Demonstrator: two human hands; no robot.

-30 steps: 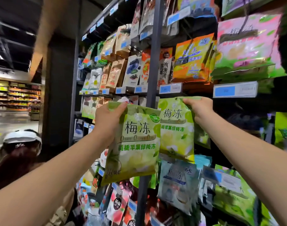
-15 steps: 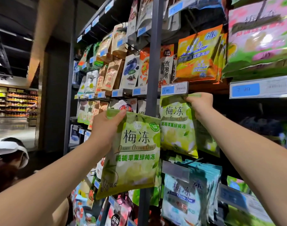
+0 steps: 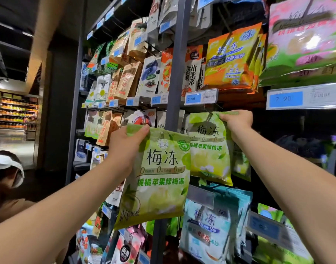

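I stand before a shop rack of hanging snack bags. My left hand [image 3: 125, 141] grips the top left corner of a green jelly bag [image 3: 159, 180], held in front of the grey upright post [image 3: 174, 73]. My right hand [image 3: 236, 122] pinches the top edge of a second green bag [image 3: 211, 151], up at its peg under the blue 7.90 price tag [image 3: 200, 97]. The near bag overlaps the left edge of the far one.
Orange bags [image 3: 232, 60] and pink-green bags [image 3: 304, 39] hang on the row above. Pale blue bags [image 3: 209, 223] hang below. Brown and white pouches [image 3: 125, 80] fill the rack to the left. A person in a white visor [image 3: 5, 164] is at the lower left.
My view has moved closer to the rack. The left-hand bag has dropped slightly and tilted. The right hand has stayed at the top of the second bag.
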